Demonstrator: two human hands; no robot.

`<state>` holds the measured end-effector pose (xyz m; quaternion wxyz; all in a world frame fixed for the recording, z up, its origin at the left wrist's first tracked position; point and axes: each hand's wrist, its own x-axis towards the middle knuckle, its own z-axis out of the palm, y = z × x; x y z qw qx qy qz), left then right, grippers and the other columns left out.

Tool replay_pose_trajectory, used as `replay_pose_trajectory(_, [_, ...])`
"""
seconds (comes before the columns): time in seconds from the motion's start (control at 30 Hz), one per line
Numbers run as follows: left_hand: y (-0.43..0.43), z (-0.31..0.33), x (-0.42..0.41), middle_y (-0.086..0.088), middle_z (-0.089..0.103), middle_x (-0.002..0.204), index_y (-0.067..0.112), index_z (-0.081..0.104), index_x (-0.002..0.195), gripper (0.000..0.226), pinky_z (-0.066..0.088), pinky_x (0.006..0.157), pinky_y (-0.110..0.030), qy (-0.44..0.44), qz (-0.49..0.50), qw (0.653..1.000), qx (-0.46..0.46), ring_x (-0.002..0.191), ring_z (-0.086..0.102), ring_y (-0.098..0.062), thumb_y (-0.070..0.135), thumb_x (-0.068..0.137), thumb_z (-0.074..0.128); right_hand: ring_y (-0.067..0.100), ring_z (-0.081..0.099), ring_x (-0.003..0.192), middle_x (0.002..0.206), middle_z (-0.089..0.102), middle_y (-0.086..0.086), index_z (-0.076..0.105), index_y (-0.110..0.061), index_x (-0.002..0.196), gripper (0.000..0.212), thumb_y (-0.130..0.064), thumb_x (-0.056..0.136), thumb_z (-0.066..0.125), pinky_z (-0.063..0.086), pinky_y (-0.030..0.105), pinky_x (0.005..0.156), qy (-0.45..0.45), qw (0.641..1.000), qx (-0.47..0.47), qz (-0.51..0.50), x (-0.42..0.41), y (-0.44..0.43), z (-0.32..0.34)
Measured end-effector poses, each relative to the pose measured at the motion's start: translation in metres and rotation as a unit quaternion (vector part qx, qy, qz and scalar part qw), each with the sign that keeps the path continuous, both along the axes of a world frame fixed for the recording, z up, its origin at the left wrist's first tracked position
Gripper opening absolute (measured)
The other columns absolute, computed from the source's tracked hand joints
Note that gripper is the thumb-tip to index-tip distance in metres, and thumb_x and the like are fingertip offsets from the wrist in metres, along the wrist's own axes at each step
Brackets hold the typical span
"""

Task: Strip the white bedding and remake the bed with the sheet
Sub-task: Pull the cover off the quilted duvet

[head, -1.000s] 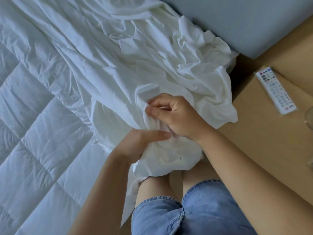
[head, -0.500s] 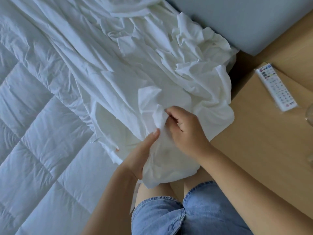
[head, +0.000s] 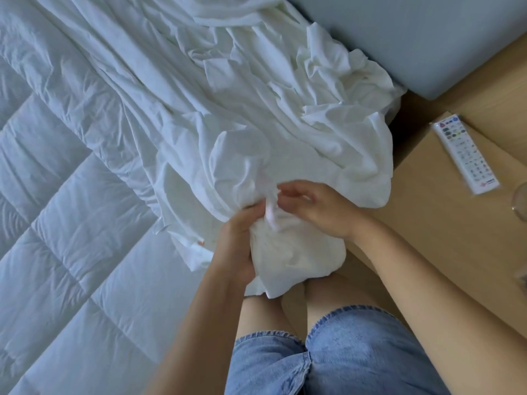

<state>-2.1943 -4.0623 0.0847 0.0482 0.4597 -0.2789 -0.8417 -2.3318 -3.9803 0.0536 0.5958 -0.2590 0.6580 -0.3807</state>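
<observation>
A crumpled white sheet (head: 233, 115) lies in a long heap across the bed and spills over its near edge. Under it is a white quilted mattress pad (head: 65, 252). My left hand (head: 239, 243) grips a bunched fold of the sheet from the left, at the bed's edge above my knees. My right hand (head: 316, 209) is on the same bunch from the right, its fingers loosely spread and blurred on the cloth. A small orange tag (head: 201, 243) shows at the sheet's hem.
A grey padded headboard (head: 427, 38) runs along the top right. A wooden bedside table (head: 445, 212) stands to my right, with a white remote (head: 467, 155) on it and a glass (head: 520, 202) at the frame's edge. My legs in denim shorts (head: 328, 354) are below.
My hands have worked along the sheet's bunched edge. The left hand has closed higher on the fold, and the right hand's fingers have loosened and spread.
</observation>
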Motion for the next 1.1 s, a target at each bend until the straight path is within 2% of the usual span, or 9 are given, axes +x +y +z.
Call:
replay_pose_trajectory(0.07, [0.004, 0.002, 0.001, -0.01, 0.073, 0.082, 0.012, 0.077, 0.082, 0.031, 0.056, 0.063, -0.028, -0.014, -0.007, 1.0, 0.007, 0.076, 0.071, -0.02, 0.034, 0.08, 0.055, -0.006, 0.059, 0.101, 0.106, 0.066, -0.021, 0.066, -0.034, 0.108, 0.019, -0.035, 0.091, 0.058, 0.041, 0.01, 0.082, -0.007, 1.0, -0.003, 0.028, 0.007, 0.011, -0.006])
replay_pose_trajectory(0.17, [0.005, 0.007, 0.006, -0.016, 0.071, 0.095, 0.008, 0.073, 0.098, 0.04, 0.058, 0.069, -0.033, -0.049, -0.031, 0.998, 0.023, 0.083, 0.07, -0.025, 0.041, 0.075, 0.066, -0.007, 0.062, 0.086, 0.087, 0.069, -0.022, 0.068, -0.038, 0.087, 0.014, -0.03, 0.092, 0.058, 0.043, 0.009, 0.075, -0.021, 0.998, -0.03, 0.042, 0.016, 0.014, -0.004])
replay_pose_trajectory(0.33, [0.003, 0.01, 0.014, -0.022, 0.066, 0.104, 0.0, 0.066, 0.112, 0.047, 0.057, 0.074, -0.037, -0.09, -0.037, 0.995, 0.02, 0.09, 0.067, -0.031, 0.024, 0.071, 0.067, 0.0, 0.064, 0.086, 0.087, 0.07, -0.013, 0.065, -0.025, 0.091, 0.033, -0.054, 0.076, 0.062, 0.049, 0.015, 0.079, -0.048, 0.994, -0.07, -0.071, 0.033, 0.01, 0.0])
replay_pose_trajectory(0.5, [0.003, 0.01, 0.012, -0.014, 0.07, 0.095, 0.01, 0.074, 0.099, 0.033, 0.058, 0.074, -0.035, -0.039, 0.004, 0.999, 0.03, 0.087, 0.069, -0.025, 0.029, 0.075, 0.062, -0.002, 0.062, 0.074, 0.084, 0.068, -0.009, 0.063, -0.022, 0.089, 0.007, -0.026, 0.092, 0.058, 0.047, 0.014, 0.067, -0.017, 0.995, -0.04, -0.092, 0.045, -0.002, 0.0])
replay_pose_trajectory(0.6, [0.005, 0.008, 0.01, -0.011, 0.07, 0.092, 0.012, 0.071, 0.101, 0.029, 0.057, 0.075, -0.034, -0.04, 0.008, 0.999, 0.013, 0.087, 0.069, -0.023, 0.029, 0.078, 0.065, 0.003, 0.061, 0.07, 0.078, 0.069, 0.0, 0.066, -0.01, 0.084, 0.02, -0.023, 0.093, 0.054, 0.048, 0.014, 0.063, -0.072, 0.98, -0.023, -0.185, 0.047, -0.008, 0.006])
replay_pose_trajectory(0.73, [0.011, 0.007, 0.011, -0.014, 0.071, 0.101, 0.012, 0.069, 0.107, 0.039, 0.058, 0.074, -0.032, -0.05, 0.002, 0.999, 0.006, 0.092, 0.069, -0.024, 0.036, 0.078, 0.061, 0.01, 0.057, 0.071, 0.076, 0.062, 0.01, 0.062, -0.002, 0.083, 0.052, -0.053, 0.086, 0.055, 0.047, 0.028, 0.062, -0.057, 0.979, 0.072, -0.18, 0.037, -0.018, 0.007])
replay_pose_trajectory(0.87, [0.004, 0.009, 0.011, -0.014, 0.071, 0.105, 0.017, 0.074, 0.103, 0.038, 0.057, 0.074, -0.032, -0.092, -0.067, 0.993, -0.014, 0.096, 0.069, -0.024, 0.041, 0.073, 0.071, 0.018, 0.063, 0.077, 0.08, 0.066, 0.005, 0.063, -0.01, 0.08, 0.023, -0.026, 0.093, 0.056, 0.049, 0.023, 0.068, -0.063, 0.98, 0.076, -0.171, 0.039, -0.021, 0.007])
replay_pose_trajectory(1.0, [-0.002, 0.009, 0.006, -0.009, 0.074, 0.09, 0.015, 0.074, 0.096, 0.038, 0.054, 0.06, -0.025, -0.135, -0.153, 0.977, -0.053, 0.081, 0.071, -0.022, 0.029, 0.06, 0.075, 0.014, 0.04, 0.062, 0.064, 0.042, 0.006, 0.042, -0.003, 0.068, 0.028, -0.01, 0.093, 0.051, 0.033, 0.025, 0.057, 0.089, 0.976, -0.022, -0.199, 0.028, -0.026, 0.02])
replay_pose_trajectory(1.1, [-0.001, 0.004, 0.006, -0.003, 0.072, 0.075, 0.013, 0.07, 0.081, 0.013, 0.053, 0.058, -0.023, -0.173, -0.212, 0.96, -0.053, 0.068, 0.069, -0.015, 0.017, 0.069, 0.073, 0.013, 0.036, 0.059, 0.064, 0.038, 0.007, 0.045, 0.009, 0.074, 0.029, -0.011, 0.093, 0.056, 0.032, 0.025, 0.054, -0.002, 0.988, -0.124, -0.088, 0.023, -0.036, 0.042])
